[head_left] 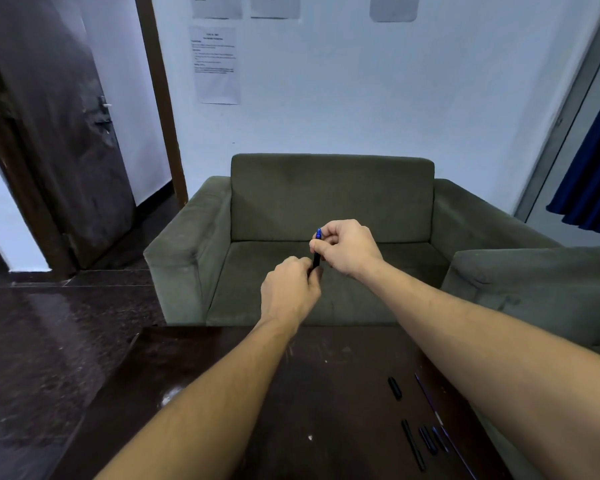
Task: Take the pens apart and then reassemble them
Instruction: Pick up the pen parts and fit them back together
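I hold a dark pen with a blue end upright in the air above the table's far edge. My right hand grips its upper part near the blue end. My left hand pinches its lower end. Loose pen parts lie on the dark table at the right: a short black cap, a thin refill, a long black barrel, and small dark pieces beside another thin refill.
A grey-green sofa stands just beyond the table, with a second sofa arm at the right. A dark door and glossy dark floor lie to the left. Papers hang on the white wall.
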